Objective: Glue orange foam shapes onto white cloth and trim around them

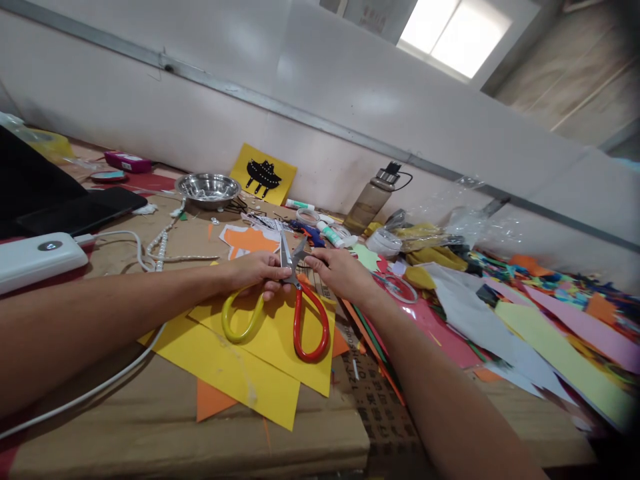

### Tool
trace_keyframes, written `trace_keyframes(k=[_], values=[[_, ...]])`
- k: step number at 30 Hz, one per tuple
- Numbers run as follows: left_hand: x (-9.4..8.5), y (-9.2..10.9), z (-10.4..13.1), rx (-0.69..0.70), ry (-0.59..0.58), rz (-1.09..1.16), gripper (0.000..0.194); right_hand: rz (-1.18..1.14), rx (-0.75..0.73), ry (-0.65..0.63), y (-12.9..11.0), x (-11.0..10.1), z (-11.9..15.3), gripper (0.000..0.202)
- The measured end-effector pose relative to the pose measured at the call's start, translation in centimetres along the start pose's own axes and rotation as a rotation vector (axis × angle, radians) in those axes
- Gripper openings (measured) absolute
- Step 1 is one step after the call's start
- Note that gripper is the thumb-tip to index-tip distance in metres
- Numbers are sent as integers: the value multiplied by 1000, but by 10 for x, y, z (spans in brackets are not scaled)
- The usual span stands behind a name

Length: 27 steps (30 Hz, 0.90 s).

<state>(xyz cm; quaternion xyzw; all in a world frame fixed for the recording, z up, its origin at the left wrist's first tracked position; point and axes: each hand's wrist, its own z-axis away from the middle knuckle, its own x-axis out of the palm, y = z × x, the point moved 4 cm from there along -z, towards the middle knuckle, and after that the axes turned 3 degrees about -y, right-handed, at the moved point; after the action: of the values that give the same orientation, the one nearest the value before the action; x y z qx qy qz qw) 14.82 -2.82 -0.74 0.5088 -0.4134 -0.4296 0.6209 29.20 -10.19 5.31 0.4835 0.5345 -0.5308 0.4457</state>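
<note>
My left hand (263, 272) is closed on the scissors (311, 327) near their pivot. One scissor handle is yellow, the other red, and the blades are spread, pointing away from me. Beside the right-hand blade, my right hand (335, 267) has its fingers pinched together at the blade's edge; whether it grips the blade or something small is hard to make out. Under the scissors lie overlapping yellow sheets (225, 360). An orange cut-out (253, 239) on white paper rests just beyond my left hand.
A metal bowl (207, 190), a yellow card with a black shape (264, 175) and a bottle (369, 200) stand along the wall. At left are a white power bank (40, 260) and its cable. Coloured paper (545, 333) and scraps pile up at right.
</note>
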Motion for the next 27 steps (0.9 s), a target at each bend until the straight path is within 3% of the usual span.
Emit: trace_keyframes(k=[4,10,16,21,24,27], values=[[-1,0,0,3,-5,-14,34,69,51,79,0,-1,1,35],[-1,3,2,-25,2,-39,32,110,92,91,-2,-5,8,30],[0,4,3,-58,12,-51,31,167,-17,107,-9,4,10,31],[-2,4,2,-62,13,-13,32,320,30,204,-6,7,5,37],[-3,1,0,-26,-1,13,34,341,53,264,-4,6,5,37],[-5,-1,-1,27,-2,47,35,365,-43,237,-8,9,6,34]])
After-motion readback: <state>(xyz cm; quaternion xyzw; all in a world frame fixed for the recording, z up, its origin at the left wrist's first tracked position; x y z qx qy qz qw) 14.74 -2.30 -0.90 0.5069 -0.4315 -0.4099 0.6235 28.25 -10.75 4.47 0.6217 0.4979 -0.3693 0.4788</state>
